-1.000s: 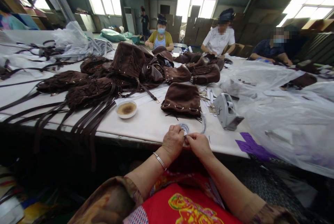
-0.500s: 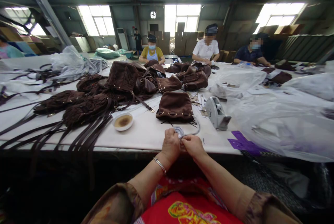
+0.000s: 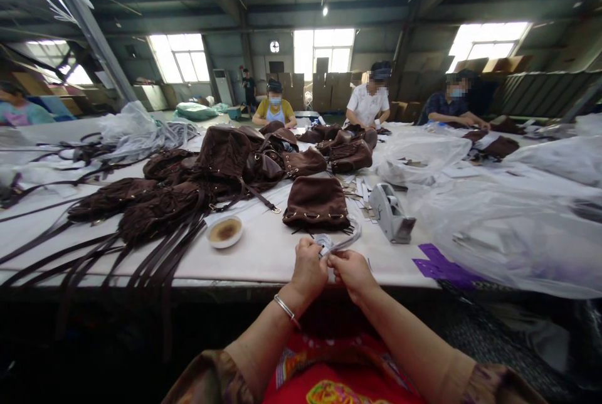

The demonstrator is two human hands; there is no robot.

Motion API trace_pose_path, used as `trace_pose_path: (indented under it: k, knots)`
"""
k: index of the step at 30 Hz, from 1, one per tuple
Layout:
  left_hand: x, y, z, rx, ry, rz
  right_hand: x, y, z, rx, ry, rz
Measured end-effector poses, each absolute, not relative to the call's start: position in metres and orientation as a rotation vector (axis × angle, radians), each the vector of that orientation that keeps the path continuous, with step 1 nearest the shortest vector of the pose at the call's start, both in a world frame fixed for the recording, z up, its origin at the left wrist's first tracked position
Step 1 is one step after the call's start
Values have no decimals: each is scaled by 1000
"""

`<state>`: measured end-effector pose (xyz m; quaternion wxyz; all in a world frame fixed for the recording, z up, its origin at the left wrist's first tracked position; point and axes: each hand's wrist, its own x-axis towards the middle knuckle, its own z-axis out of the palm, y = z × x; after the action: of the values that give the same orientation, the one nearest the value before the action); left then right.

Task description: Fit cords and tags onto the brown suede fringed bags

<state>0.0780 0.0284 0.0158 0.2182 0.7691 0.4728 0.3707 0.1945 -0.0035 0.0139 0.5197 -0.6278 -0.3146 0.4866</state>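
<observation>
Both hands are nearly together at the middle of the counter's near edge, working on a grey cord (image 3: 350, 240). The left hand (image 3: 309, 270) is curled closed, pinching the gathered part of the cord by the fingertips. The right hand (image 3: 353, 275) meets it with thumb and forefinger pinched on the cord's near end, the other fingers folded in. From there the cord loops out to the right over the counter (image 3: 273, 261), by the front right corner of a brown pouch (image 3: 316, 202) with metal eyelets.

Right of the pouch stands a grey tape dispenser (image 3: 391, 214); a dark mark on its side is too small for me to read. Purple tape (image 3: 446, 265) sits at the near edge, beside clear plastic sheeting (image 3: 508, 238) that covers much of the right side.

Left of the hands, pale surface shows around a white dish (image 3: 224, 232) set in from the near edge. Beyond it lies a heap of brown bags (image 3: 221, 156), and dark straps (image 3: 162, 266) hang over the near edge on the left. Across the counter, people in yellow (image 3: 274, 113), white (image 3: 368, 103) and navy (image 3: 446, 108) tops sit or stand.
</observation>
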Motion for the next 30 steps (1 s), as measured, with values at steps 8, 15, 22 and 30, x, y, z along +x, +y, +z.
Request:
trace_pose_path:
  k: [8, 15, 22, 30]
  knots:
    - [70, 20, 30, 1942, 1278, 873, 200, -12, 18, -1469, -882, 1149]
    - [66, 15, 47, 1743, 1238, 907, 210, -17, 16, -1495, -1352, 683]
    - [69, 18, 39, 1196, 990, 855, 218, -16, 22, -1360, -1507, 633]
    - [64, 20, 42, 815, 762, 712, 227, -6, 23, -1289, -1288, 965]
